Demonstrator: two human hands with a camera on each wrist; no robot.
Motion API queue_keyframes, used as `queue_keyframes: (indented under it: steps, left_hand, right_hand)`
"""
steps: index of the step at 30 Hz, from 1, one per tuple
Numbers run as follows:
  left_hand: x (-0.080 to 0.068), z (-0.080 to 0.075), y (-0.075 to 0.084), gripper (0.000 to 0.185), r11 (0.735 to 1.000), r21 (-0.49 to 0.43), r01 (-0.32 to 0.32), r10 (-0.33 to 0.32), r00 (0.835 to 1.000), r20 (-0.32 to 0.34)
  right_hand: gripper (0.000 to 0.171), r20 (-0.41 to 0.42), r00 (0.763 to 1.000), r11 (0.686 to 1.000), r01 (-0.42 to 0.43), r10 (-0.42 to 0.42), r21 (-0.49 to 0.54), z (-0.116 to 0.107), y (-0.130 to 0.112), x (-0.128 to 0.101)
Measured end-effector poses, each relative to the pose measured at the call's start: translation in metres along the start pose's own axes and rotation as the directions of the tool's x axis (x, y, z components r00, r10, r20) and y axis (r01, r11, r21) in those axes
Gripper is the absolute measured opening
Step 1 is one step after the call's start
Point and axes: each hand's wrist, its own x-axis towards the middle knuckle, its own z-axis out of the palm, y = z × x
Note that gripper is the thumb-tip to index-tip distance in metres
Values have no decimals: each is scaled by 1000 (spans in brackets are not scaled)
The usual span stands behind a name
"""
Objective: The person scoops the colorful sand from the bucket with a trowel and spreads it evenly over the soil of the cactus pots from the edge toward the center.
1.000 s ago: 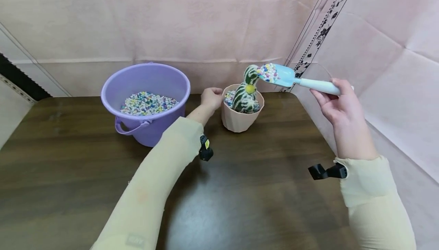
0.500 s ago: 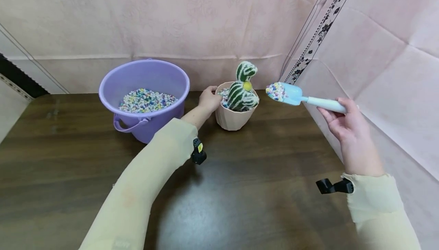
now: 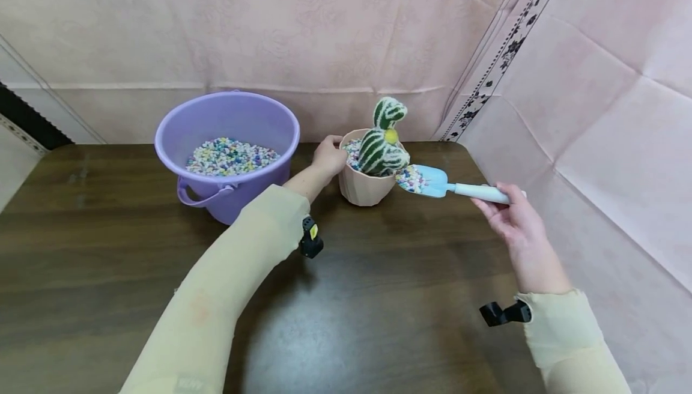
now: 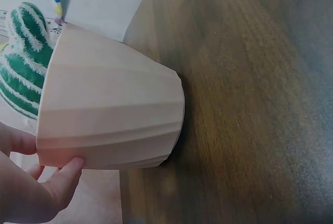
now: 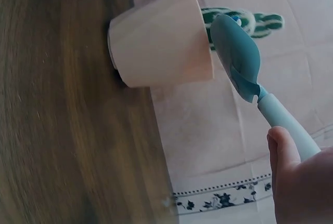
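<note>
The scoop [image 3: 427, 181] is pinched by the right hand [image 3: 513, 226], bowl pointed at the pot [image 3: 364, 187], which is gripped at its rim by the left hand [image 3: 328, 157].

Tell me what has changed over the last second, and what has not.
The right hand has brought the blue scoop of coloured pebbles down from above the cactus to the right rim of the pink pot, still loaded. The pot has shifted slightly left under the left hand, which stays on its rim. The purple bucket and the grip on the scoop handle are unchanged.
</note>
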Motion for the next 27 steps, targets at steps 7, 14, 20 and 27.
queue_keyframes:
  steps: [7,14,20,27]
  left_hand:
    - [-5,-1,3,61,999,19,47,-48,996,79]
    - [-11,0,4,60,998,28,52,-54,996,73]
    - [-18,11,7,56,993,-28,116,-114,992,52]
    - [-19,20,8,58,982,-52,179,-178,984,31]
  right_hand:
    - [7,40,999,998,14,-12,-55,8,14,3]
    - [6,-12,998,996,59,-60,-72,23,18,2]
    - [12,-86,982,976,154,-168,-152,38,15,-1]
    - [15,-76,930,867,302,-359,-396,71,22,-5]
